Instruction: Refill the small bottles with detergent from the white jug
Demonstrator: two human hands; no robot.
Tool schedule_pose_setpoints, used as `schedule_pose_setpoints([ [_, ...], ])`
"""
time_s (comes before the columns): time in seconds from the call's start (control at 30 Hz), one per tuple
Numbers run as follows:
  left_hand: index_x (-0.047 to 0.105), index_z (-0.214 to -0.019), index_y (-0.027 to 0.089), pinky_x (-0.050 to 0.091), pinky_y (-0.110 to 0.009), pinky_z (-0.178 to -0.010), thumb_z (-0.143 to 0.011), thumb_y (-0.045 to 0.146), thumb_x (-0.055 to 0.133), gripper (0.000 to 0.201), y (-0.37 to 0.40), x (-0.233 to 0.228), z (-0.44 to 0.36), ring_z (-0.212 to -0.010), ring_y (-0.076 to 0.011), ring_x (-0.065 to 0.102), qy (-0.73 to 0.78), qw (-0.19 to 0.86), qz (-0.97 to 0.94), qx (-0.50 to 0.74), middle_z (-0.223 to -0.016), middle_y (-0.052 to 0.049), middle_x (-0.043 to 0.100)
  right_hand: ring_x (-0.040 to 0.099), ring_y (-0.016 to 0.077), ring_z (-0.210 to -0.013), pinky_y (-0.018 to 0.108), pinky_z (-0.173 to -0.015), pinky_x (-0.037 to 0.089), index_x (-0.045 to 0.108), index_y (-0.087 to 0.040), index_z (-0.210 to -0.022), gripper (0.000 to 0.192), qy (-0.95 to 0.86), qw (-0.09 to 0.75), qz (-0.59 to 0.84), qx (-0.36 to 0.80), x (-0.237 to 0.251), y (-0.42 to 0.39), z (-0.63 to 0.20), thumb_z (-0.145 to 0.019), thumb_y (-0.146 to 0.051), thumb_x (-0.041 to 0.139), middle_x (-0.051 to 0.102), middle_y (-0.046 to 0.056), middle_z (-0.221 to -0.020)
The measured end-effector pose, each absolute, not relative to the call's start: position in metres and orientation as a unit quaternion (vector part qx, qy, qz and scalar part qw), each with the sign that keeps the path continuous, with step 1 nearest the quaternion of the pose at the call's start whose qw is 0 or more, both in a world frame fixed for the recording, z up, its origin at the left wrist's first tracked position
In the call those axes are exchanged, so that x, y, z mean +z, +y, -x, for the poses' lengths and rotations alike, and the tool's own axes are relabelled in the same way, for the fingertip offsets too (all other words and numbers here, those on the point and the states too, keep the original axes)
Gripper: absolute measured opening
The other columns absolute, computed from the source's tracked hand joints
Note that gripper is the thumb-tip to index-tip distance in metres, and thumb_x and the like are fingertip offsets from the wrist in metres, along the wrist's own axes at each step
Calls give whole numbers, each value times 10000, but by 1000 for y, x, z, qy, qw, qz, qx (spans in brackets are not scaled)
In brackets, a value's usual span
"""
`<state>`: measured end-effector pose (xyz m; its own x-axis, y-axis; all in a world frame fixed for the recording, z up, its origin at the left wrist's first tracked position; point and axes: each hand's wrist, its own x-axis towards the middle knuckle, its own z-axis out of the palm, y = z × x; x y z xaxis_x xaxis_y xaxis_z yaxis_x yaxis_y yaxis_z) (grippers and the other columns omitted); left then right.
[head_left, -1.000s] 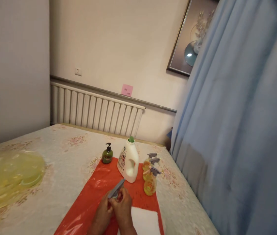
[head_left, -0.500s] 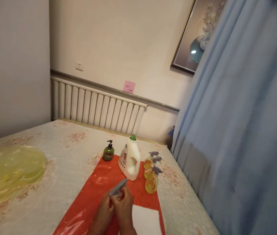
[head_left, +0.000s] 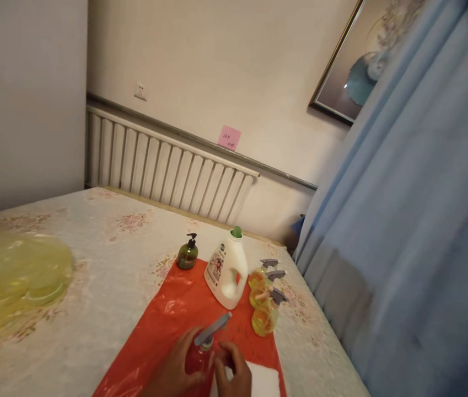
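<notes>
My left hand (head_left: 179, 368) is wrapped around the side of a clear spray bottle (head_left: 199, 358) with a grey trigger head, standing over a red plastic sheet (head_left: 179, 295). Red shows through its body. Just right of the bottle is my right hand (head_left: 236, 372), fingers curled and pinched together; whatever is in them is hidden. Beyond the hands stands a large white jug (head_left: 227, 275) with a green spout. Behind and left of it is a green pump bottle (head_left: 187, 255). Three spray bottles (head_left: 263, 320) with yellow liquid and grey heads stand right of the jug.
A white cloth or pad (head_left: 265, 380) lies beside my right hand. At the left, a yellowish translucent plastic mass (head_left: 14, 275) rests on the floral tablecloth (head_left: 109, 259). A blue curtain (head_left: 403, 220) hangs along the right side, and a radiator (head_left: 163, 160) runs behind.
Both hands were together just under the trigger head; now my right hand is apart to the right, and my left hand grips the bottle's side. The camera view has shifted slightly.
</notes>
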<state>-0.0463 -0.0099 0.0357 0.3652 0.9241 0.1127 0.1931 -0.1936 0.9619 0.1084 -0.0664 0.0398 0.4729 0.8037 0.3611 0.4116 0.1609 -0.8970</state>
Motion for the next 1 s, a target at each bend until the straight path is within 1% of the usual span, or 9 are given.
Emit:
schedule_pose_setpoints([
  [0.07,458,-1434,240,398,-413,-1116,-531,148,735,949,-3,26,57,-1368,-325,452,423,495,-679,338,-1497,-96,495,662,232,-695,315,-678,536,690,-216,-867,160,-473,588,639,145,45,-72,-127,-793,-327,601,699,47,-760],
  [0.13,426,-1461,250,421,-407,-1093,-503,135,735,1013,5,18,65,-1371,-338,448,419,507,-683,318,-1515,-94,473,639,214,-638,299,-630,527,688,-215,-831,154,-500,564,642,144,66,-68,-147,-806,-348,615,674,36,-708],
  [0.27,569,-1350,275,466,-422,-1041,-509,184,773,870,21,22,70,-1292,-374,529,374,540,-693,298,-1379,-92,608,609,195,-613,276,-580,489,682,-200,-852,165,-544,515,656,91,136,-23,-176,-792,-327,594,650,25,-695],
  [0.4,624,-1276,333,494,-405,-1013,-491,170,775,816,28,36,72,-1211,-342,600,336,550,-707,291,-1278,-19,674,642,200,-713,294,-699,492,686,-185,-950,232,-556,434,709,4,181,48,-188,-730,-206,614,696,40,-795],
  [0.5,602,-1296,371,508,-357,-1000,-491,154,764,849,32,33,73,-1213,-309,604,310,585,-694,283,-1303,19,660,670,203,-780,287,-707,487,664,-163,-1092,420,-536,361,763,28,185,93,-194,-673,-148,684,717,91,-985],
  [0.77,591,-1310,315,500,-387,-1009,-513,147,757,832,37,34,70,-1219,-329,592,293,607,-694,256,-1287,-23,662,640,173,-534,226,-461,468,682,-137,-866,302,-482,308,802,170,155,139,-201,-613,-201,834,681,13,-654],
  [0.83,603,-1294,320,522,-386,-975,-512,156,756,813,36,39,70,-1182,-327,616,294,610,-687,264,-1259,-19,677,667,183,-621,263,-528,532,677,-128,-933,288,-451,306,812,209,148,140,-201,-709,-248,812,703,34,-777],
  [0.9,609,-1287,331,533,-379,-954,-506,180,770,811,36,37,70,-1162,-323,631,294,613,-681,273,-1252,-17,684,682,202,-830,342,-702,582,642,-137,-1094,300,-415,309,822,238,141,143,-199,-859,-310,711,690,70,-1022],
  [1.0,625,-1272,330,517,-367,-976,-451,199,816,854,37,26,68,-1180,-324,625,302,604,-679,289,-1267,-29,684,630,223,-1044,436,-875,552,568,-172,-1249,340,-365,322,836,254,133,150,-196,-958,-346,593,599,87,-1248],
])
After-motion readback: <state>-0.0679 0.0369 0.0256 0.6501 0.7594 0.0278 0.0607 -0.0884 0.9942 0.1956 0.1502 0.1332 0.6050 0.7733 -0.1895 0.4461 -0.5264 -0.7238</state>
